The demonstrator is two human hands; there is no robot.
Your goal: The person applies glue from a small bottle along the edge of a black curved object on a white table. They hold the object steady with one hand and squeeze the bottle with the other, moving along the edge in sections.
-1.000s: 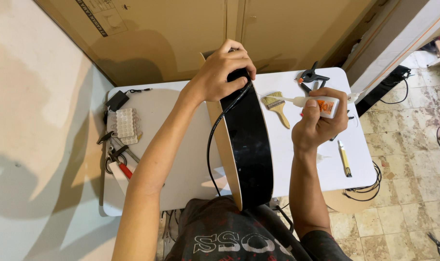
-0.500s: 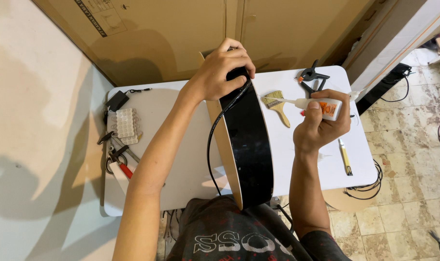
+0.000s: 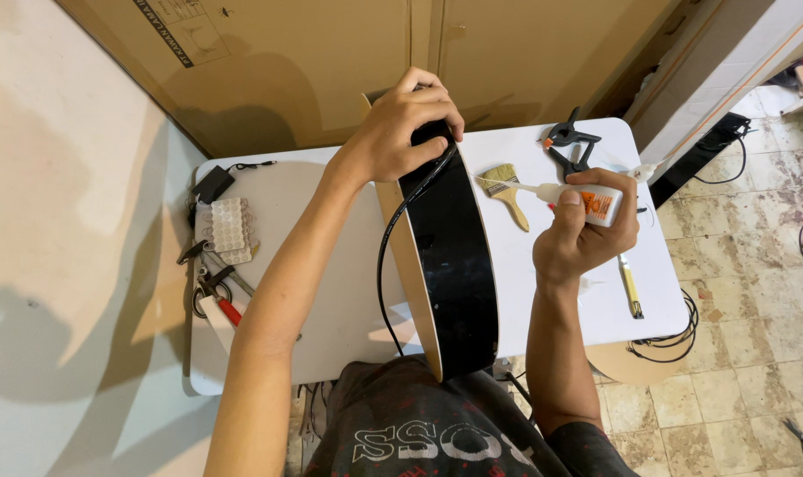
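Note:
A glossy black guitar body [image 3: 450, 256] with a pale wood edge stands on its side on the white table [image 3: 331, 265], reaching from my lap to the table's far edge. My left hand [image 3: 406, 128] clasps its far end, pressing a thin black strip [image 3: 392, 238] along the rim; the strip loops free down the left side. My right hand [image 3: 582, 234] grips a small white glue bottle [image 3: 587, 199] with an orange label, its long nozzle pointing left toward the body's upper edge.
A paintbrush [image 3: 507, 190] lies just right of the body, with black spring clamps [image 3: 569, 146] behind it. A yellow-handled tool [image 3: 629, 287] lies at the right edge. At the left are pliers [image 3: 211, 291], a white bumpy sheet [image 3: 226, 228] and a black adapter [image 3: 211, 184]. Cardboard stands behind.
My right hand has raised the glue bottle slightly and brought its nozzle closer to the guitar body. The left hand and the body have stayed put.

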